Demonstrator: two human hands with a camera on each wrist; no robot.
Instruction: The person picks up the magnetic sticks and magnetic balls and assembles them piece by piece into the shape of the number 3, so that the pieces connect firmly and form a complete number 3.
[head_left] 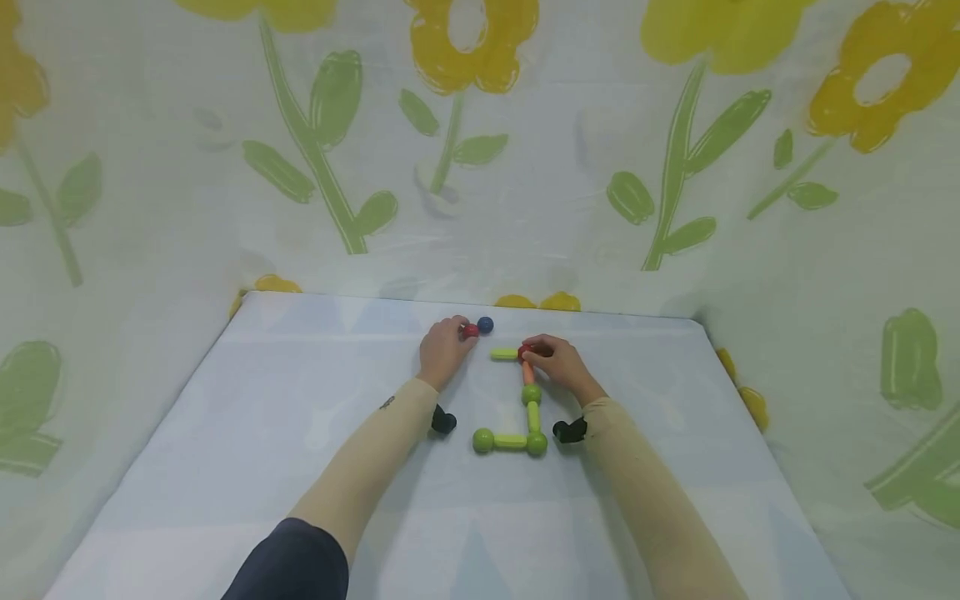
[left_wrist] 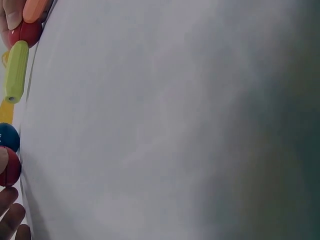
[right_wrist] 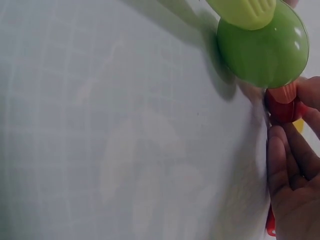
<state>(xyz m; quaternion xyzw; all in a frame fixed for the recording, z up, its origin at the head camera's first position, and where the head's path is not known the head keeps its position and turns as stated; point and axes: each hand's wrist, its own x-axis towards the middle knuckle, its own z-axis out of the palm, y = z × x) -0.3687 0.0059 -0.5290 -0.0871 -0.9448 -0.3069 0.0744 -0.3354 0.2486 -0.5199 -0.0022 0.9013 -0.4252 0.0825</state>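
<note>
Near the far edge of the table, my left hand pinches a red ball. A blue ball sits right beside it, also in the left wrist view. To the right, my right hand grips another red ball, part of a joined chain of balls and rods. A yellow-green rod sticks out left from that ball. Toward me, an orange rod links it to a green ball. The right wrist view shows this green ball up close, with fingers around the red one.
The chain continues toward me through a yellow-green rod to a corner green ball, then left along another rod to an end green ball. A red piece partly shows beneath my right hand. Flower-patterned cloth stands behind the white table.
</note>
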